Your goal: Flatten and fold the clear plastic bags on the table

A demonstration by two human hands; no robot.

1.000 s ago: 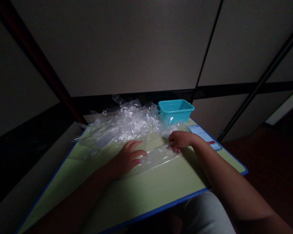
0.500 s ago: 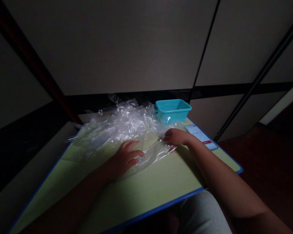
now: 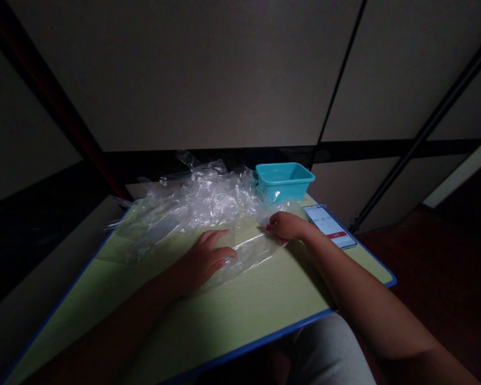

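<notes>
A clear plastic bag (image 3: pixel 250 252) lies flat on the light green table (image 3: pixel 260 305) between my two hands. My left hand (image 3: pixel 206 259) rests on the bag's left part, its fingers spread. At the bag's right end, my right hand (image 3: pixel 284 226) has its fingers closed in a pinch on the plastic edge. Beyond both hands spreads a heap of crumpled clear plastic bags (image 3: pixel 212 195), shiny and overlapping. Where the bag ends under my left palm is hidden.
A turquoise plastic basket (image 3: pixel 285 187) stands at the table's far right corner. A phone (image 3: pixel 331 227) with a lit screen lies beside my right forearm. Behind the table rise cabinet panels (image 3: pixel 224 80). My knee in grey cloth (image 3: pixel 328 347) is under the blue front edge.
My right hand has shifted very slightly left along the bag's edge. My left hand stays in place, and the view has tilted a little.
</notes>
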